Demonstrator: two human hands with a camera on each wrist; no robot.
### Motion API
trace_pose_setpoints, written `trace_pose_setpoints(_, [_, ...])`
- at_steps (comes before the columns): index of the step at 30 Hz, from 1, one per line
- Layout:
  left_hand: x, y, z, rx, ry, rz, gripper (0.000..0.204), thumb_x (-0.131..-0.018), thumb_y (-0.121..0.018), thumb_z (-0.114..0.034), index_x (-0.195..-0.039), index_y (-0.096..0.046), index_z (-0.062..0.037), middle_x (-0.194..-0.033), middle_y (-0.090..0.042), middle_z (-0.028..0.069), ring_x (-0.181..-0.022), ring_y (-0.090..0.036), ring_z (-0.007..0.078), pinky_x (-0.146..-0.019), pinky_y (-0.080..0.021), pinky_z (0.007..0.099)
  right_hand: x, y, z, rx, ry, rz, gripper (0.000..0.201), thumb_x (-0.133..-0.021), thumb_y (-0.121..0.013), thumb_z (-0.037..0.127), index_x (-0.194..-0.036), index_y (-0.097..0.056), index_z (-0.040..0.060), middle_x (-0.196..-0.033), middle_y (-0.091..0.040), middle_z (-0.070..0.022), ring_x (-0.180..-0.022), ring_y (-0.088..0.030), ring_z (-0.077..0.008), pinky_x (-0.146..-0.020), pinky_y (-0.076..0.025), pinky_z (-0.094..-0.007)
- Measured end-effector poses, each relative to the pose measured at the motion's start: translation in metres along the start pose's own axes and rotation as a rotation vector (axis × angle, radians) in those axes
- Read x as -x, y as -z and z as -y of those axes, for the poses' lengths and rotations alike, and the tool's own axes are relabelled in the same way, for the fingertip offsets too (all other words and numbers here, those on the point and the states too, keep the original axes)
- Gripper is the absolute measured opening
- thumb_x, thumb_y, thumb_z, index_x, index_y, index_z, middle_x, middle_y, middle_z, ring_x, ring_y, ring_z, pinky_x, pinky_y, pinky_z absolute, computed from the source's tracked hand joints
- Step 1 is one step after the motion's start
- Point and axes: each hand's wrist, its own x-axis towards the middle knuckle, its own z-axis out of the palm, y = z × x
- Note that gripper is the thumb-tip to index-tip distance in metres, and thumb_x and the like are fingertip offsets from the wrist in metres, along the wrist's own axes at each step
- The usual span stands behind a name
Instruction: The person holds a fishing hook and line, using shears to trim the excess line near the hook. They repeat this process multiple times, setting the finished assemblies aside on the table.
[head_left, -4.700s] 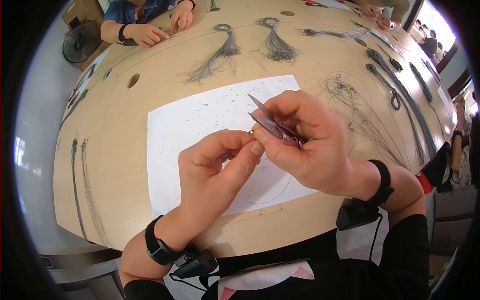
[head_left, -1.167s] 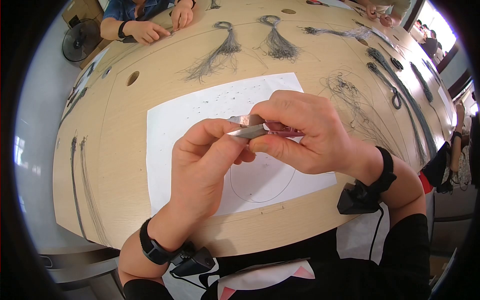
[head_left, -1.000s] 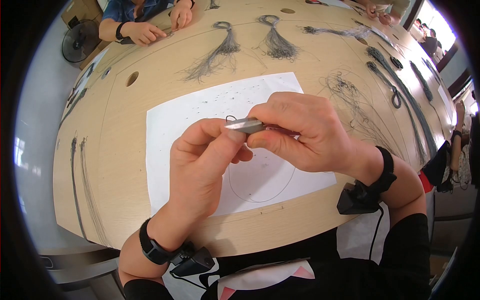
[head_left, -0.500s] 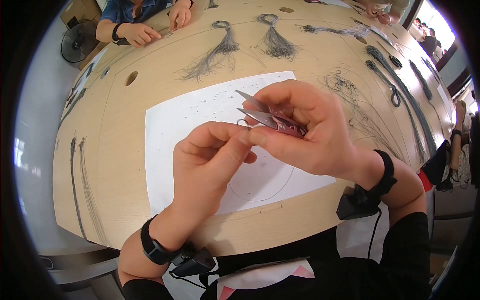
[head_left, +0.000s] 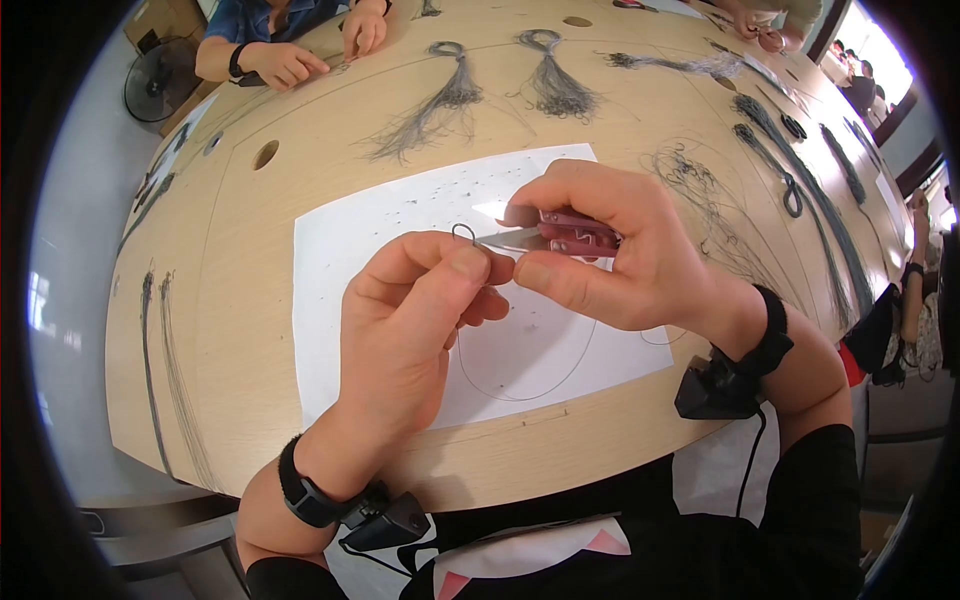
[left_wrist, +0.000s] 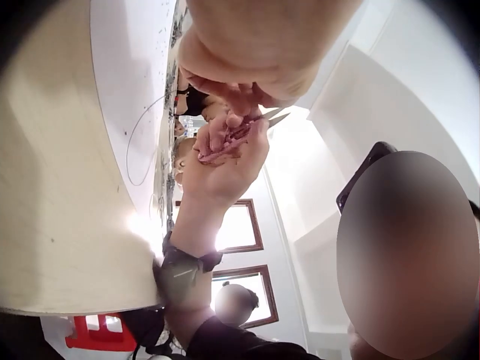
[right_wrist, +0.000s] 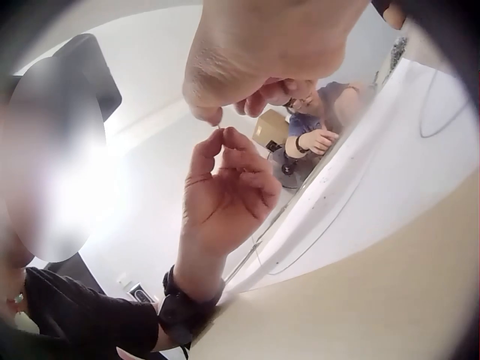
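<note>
My left hand pinches a small dark fish hook between thumb and index finger, its bend standing up above the fingertips. A thin line hangs from the hands in a wide loop over the white paper. My right hand holds small scissors with pinkish-purple handles; one blade points left, its tip right at the hook. In the left wrist view the scissors lie in the right hand's fingers. The right wrist view shows the left hand's thumb and index tips together.
Dark specks dot the paper. Beyond it lie two looped bundles of hooked lines. Tangled loose lines and long dark bundles are on the right, thin strands on the left. Another person's hands work across the table.
Half a second ago the hands met at the fingertips with the blades spread up and left. Now the right hand has drawn slightly right and turned the scissors level, toward the hook.
</note>
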Motion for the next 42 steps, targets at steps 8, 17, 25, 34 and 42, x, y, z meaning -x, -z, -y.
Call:
trace_pose_setpoints(8, [0.002,-0.002,0.003,-0.096,0.034,0.008,0.005,-0.079,-0.048,-0.008,-0.082,-0.052,-0.0069,-0.077,-0.056,0.0048,-0.068,-0.054,0.0107,-0.061,-0.045,0.0227,0.0,-0.004,0.0,0.098,0.137,0.001,0.022,-0.067,-0.062,0.014,-0.082,-0.053,0.0012,-0.067,-0.051,-0.0064,-0.056,-0.049,-0.0134,-0.05,-0.04,-0.0212])
trace_pose_setpoints(17, [0.0,-0.002,0.003,-0.127,-0.023,-0.003,0.008,-0.079,-0.049,-0.007,-0.085,-0.053,-0.0036,-0.079,-0.057,0.0058,-0.067,-0.054,0.011,-0.06,-0.044,0.0224,-0.002,-0.006,0.001,0.233,0.239,-0.047,0.02,-0.068,-0.062,0.016,-0.078,-0.053,0.0024,-0.057,-0.046,-0.0071,-0.051,-0.046,-0.0201,-0.044,-0.037,-0.028])
trace_pose_setpoints(25, [-0.001,-0.002,0.003,-0.148,-0.024,-0.052,0.009,-0.078,-0.053,-0.007,-0.084,-0.055,-0.0012,-0.075,-0.058,0.0065,-0.062,-0.053,0.0111,-0.058,-0.043,0.0209,-0.002,-0.003,-0.007,0.289,0.33,-0.013,0.018,-0.071,-0.06,0.014,-0.081,-0.054,0.0008,-0.058,-0.047,-0.0046,-0.049,-0.044,-0.0149,-0.043,-0.034,-0.0243])
trace_pose_setpoints(34, [-0.001,0.001,0.009,-0.25,-0.113,0.037,0.006,-0.077,-0.052,-0.005,-0.079,-0.054,0.0007,-0.076,-0.058,0.0067,-0.063,-0.053,0.0097,-0.058,-0.044,0.0216,0.003,-0.008,0.011,-0.033,0.039,-0.103,0.026,-0.071,-0.063,0.015,-0.089,-0.051,0.0004,-0.072,-0.052,-0.0032,-0.056,-0.043,-0.0057,-0.05,-0.036,-0.0188])
trace_pose_setpoints(42, [-0.001,-0.003,0.008,-0.325,-0.082,-0.01,0.007,-0.077,-0.053,-0.003,-0.082,-0.053,0.0021,-0.077,-0.057,0.0073,-0.069,-0.053,0.0105,-0.061,-0.045,0.0222,0.005,-0.01,0.013,-0.026,-0.05,-0.147,0.023,-0.068,-0.059,0.005,-0.09,-0.051,-0.0003,-0.077,-0.055,-0.0068,-0.066,-0.052,-0.0103,-0.058,-0.044,-0.0206])
